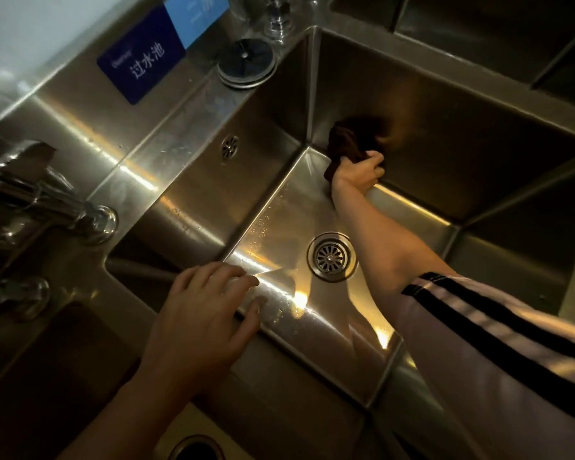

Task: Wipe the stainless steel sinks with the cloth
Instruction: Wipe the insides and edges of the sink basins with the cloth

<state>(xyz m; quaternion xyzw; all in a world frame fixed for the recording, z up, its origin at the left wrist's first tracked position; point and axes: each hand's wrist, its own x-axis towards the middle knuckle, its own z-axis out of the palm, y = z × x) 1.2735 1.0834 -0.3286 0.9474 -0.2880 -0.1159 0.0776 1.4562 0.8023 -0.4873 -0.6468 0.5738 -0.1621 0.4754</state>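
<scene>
The dark cloth (pixel 347 144) is pressed into the far corner of the sink (pixel 279 207), bunched in the curled fingers of the right hand (pixel 357 175). The left hand (pixel 201 310) lies flat with fingers spread on the near rim, holding nothing. The drain (pixel 331 257) sits between them, a tap (pixel 47 200) on the left.

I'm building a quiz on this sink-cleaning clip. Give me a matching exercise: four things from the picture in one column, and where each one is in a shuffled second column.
Things:
1. dark cloth
2. round drain stopper
3. left hand
4. drain strainer

Places:
A. on the ledge behind the sink
B. in the sink floor
C. in the right hand, against the sink's far wall
D. on the sink's near rim

Pairs: 1-C, 2-A, 3-D, 4-B
</scene>
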